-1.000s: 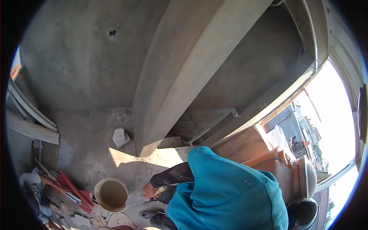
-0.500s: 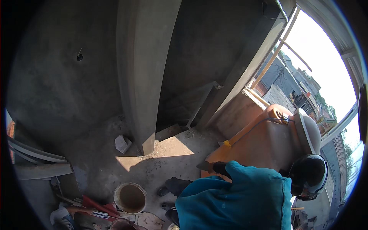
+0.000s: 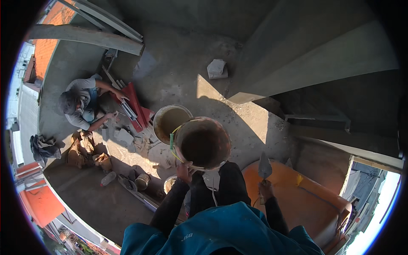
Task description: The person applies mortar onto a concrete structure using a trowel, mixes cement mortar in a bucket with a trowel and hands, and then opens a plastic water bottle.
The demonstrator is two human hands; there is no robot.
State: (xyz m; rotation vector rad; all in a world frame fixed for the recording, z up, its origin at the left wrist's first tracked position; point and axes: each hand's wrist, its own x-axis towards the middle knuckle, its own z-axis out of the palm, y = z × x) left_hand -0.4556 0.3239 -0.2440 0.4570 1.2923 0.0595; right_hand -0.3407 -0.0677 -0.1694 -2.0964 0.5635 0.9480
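Grasping left hand (image 3: 184,172): rim of bucket (image 3: 222,134), at seven o'clock;
right hand (image 3: 266,190): clenched round trowel (image 3: 264,168), blade toward twelve;
second bucket (image 3: 157,126): near the first, ten o'clock.

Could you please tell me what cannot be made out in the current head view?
Nearer bucket, head view: the depths of its inside are lost in shadow.
Farther bucket, head view: one side is hidden behind the nearer bucket.
Trowel, head view: part of its handle is covered by the right hand.
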